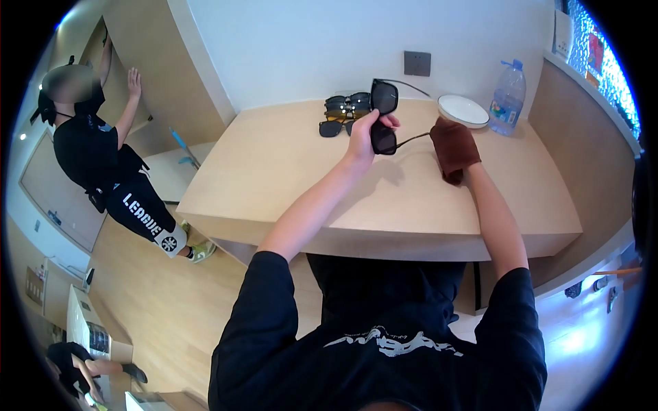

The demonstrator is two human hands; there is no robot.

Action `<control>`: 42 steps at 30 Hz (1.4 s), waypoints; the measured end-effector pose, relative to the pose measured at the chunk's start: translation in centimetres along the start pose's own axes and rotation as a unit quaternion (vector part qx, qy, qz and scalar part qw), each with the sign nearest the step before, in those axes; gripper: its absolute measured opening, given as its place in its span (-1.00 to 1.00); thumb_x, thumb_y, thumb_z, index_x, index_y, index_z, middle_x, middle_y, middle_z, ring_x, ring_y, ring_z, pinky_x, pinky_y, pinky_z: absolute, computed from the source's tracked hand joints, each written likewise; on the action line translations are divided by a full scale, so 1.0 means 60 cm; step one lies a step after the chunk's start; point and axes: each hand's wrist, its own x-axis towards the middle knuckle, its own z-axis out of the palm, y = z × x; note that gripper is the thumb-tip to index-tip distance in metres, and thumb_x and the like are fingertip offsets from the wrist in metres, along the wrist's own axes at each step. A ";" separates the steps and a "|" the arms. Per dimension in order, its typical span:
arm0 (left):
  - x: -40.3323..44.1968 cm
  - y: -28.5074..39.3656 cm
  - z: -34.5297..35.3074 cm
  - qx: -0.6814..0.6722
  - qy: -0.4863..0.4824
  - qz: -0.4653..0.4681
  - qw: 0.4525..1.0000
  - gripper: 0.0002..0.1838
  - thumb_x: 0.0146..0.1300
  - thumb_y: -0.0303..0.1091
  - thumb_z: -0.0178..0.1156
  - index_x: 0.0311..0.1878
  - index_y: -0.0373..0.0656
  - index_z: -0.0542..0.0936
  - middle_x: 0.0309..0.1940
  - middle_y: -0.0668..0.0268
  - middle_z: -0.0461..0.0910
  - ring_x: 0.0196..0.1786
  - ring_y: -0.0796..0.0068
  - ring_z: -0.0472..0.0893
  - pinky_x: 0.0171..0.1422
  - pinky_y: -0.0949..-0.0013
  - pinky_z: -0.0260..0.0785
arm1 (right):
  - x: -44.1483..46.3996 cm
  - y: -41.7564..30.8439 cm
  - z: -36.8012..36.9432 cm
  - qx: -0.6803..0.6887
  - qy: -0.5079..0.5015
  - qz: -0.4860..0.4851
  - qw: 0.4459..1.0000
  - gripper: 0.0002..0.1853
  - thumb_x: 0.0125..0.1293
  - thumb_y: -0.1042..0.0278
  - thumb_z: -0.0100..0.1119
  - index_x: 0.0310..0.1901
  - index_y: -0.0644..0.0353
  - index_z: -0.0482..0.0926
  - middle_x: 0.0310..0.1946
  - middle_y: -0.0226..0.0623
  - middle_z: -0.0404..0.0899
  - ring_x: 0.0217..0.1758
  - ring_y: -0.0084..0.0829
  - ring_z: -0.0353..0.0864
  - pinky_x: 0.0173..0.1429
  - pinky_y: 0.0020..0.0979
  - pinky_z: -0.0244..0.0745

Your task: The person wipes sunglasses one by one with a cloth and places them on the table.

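My left hand (pixel 362 142) grips a pair of dark sunglasses (pixel 385 99) by the middle of the frame, holding them upright above the table. Both temples are unfolded and point right. A brown cloth (pixel 452 147) covers my right hand (pixel 472 168), hiding its fingers. The cloth is closed around the tip of the lower temple. Behind my left hand, several more pairs of glasses (pixel 336 128) lie in a stack-like row, one with yellowish lenses. A white plate (pixel 463 108) sits just beyond the cloth.
The wooden table (pixel 274 178) meets a wall with a dark socket (pixel 417 63). A clear plastic bottle (pixel 506 103) stands at the back right beside a wooden partition (pixel 576 123). At left another person (pixel 89 144) stands with raised arms at a cabinet; someone else (pixel 72 366) is lower left.
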 end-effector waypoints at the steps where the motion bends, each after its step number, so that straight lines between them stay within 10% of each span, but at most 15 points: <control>1: 0.004 -0.003 -0.007 0.062 0.011 0.009 0.998 -0.65 0.45 -0.17 -0.06 -0.42 -0.14 0.51 -0.21 0.25 0.60 -0.10 0.31 0.60 0.02 0.23 0.45 | 0.005 0.008 0.001 -0.005 0.005 0.002 1.000 -0.73 -0.26 0.45 0.25 -0.38 0.22 0.60 -0.32 -0.15 0.60 -0.20 -0.18 0.64 -0.16 -0.30 0.57; 7: 0.009 -0.024 -0.013 0.176 0.077 0.024 0.981 -0.60 0.44 -0.14 -0.03 -0.42 -0.20 0.59 -0.37 0.35 0.60 -0.27 0.57 0.52 -0.08 0.45 0.33 | 0.022 0.004 0.054 0.031 0.039 -0.125 0.991 -0.70 -0.42 0.37 0.27 -0.50 0.24 0.54 -0.40 -0.14 0.55 -0.16 -0.24 0.56 -0.14 -0.41 0.53; 9: 0.006 -0.026 -0.011 0.155 0.092 0.076 0.981 -0.60 0.46 -0.17 -0.09 -0.40 -0.22 0.58 -0.03 0.19 0.63 0.15 0.46 0.52 0.12 0.39 0.34 | 0.024 -0.011 0.039 0.028 -0.010 -0.130 0.991 -0.68 -0.41 0.35 0.29 -0.48 0.26 0.54 -0.39 -0.14 0.55 -0.15 -0.24 0.57 -0.14 -0.40 0.53; 11: 0.010 -0.025 -0.015 0.130 0.095 0.068 0.985 -0.59 0.49 -0.16 -0.12 -0.35 -0.21 0.58 0.02 0.18 0.60 0.18 0.40 0.50 0.19 0.32 0.35 | 0.022 -0.034 0.000 0.024 -0.122 -0.056 0.991 -0.64 -0.37 0.33 0.28 -0.41 0.29 0.56 -0.33 -0.13 0.56 -0.11 -0.25 0.58 -0.11 -0.38 0.54; 13: 0.029 -0.035 -0.042 0.018 0.030 0.094 0.995 -0.58 0.52 -0.11 -0.15 -0.30 -0.19 0.57 0.12 0.16 0.55 0.27 0.33 0.44 0.29 0.19 0.32 | 0.021 -0.026 0.074 0.041 0.053 -0.147 0.987 -0.62 -0.34 0.32 0.29 -0.37 0.31 0.57 -0.28 -0.11 0.57 -0.03 -0.25 0.57 -0.05 -0.39 0.53; 17: 0.021 -0.024 -0.037 -0.048 0.027 0.039 0.998 -0.58 0.53 -0.09 -0.17 -0.27 -0.15 0.56 0.19 0.16 0.49 0.35 0.31 0.36 0.30 0.12 0.33 | 0.042 -0.071 0.021 0.044 -0.107 -0.157 0.981 -0.58 -0.31 0.32 0.23 -0.30 0.32 0.54 -0.25 -0.15 0.54 0.08 -0.25 0.48 0.20 -0.41 0.43; 21: 0.026 -0.041 -0.044 -0.040 0.025 0.001 0.999 -0.57 0.53 -0.08 -0.17 -0.28 -0.15 0.57 0.20 0.17 0.48 0.33 0.34 0.37 0.32 0.18 0.31 | 0.041 -0.102 0.009 0.133 -0.027 -0.145 0.980 -0.60 -0.27 0.36 0.22 -0.26 0.28 0.53 -0.19 -0.16 0.56 0.11 -0.24 0.47 0.21 -0.39 0.42; 28: 0.019 -0.065 -0.036 0.182 -0.050 -0.057 0.980 -0.60 0.52 -0.13 -0.10 -0.28 -0.19 0.60 -0.35 0.38 0.58 -0.28 0.59 0.55 -0.06 0.44 0.41 | 0.027 -0.095 0.026 0.232 0.086 -0.132 0.960 -0.55 -0.03 0.43 0.14 0.01 0.20 0.55 -0.06 -0.29 0.59 0.12 -0.26 0.49 0.24 -0.38 0.42; 32: 0.005 -0.066 -0.021 0.221 -0.013 0.010 0.975 -0.59 0.50 -0.14 -0.09 -0.35 -0.16 0.63 -0.41 0.40 0.56 -0.28 0.60 0.50 -0.10 0.46 0.33 | 0.036 -0.055 0.066 0.044 0.065 -0.168 0.983 -0.55 -0.08 0.41 0.19 -0.03 0.17 0.56 -0.12 -0.28 0.61 0.11 -0.24 0.51 0.21 -0.37 0.44; 35: 0.006 -0.051 -0.023 0.290 0.027 0.061 0.955 -0.61 0.48 -0.20 -0.07 -0.36 -0.22 0.62 -0.42 0.33 0.58 -0.29 0.52 0.52 -0.08 0.42 0.33 | 0.035 -0.028 0.009 0.128 0.064 -0.035 0.989 -0.73 -0.18 0.28 0.32 -0.38 0.16 0.58 -0.21 -0.29 0.54 -0.06 -0.25 0.49 0.01 -0.42 0.43; 42: -0.001 -0.025 -0.013 0.557 -0.099 0.251 0.785 -0.76 0.32 -0.33 0.09 -0.36 -0.29 0.61 -0.24 0.16 0.58 -0.06 0.16 0.53 0.09 0.20 0.33 | 0.029 -0.006 -0.024 0.271 0.195 0.068 0.940 -0.72 -0.17 0.55 0.32 -0.38 0.37 0.45 -0.29 0.00 0.44 -0.13 0.01 0.50 -0.11 -0.22 0.48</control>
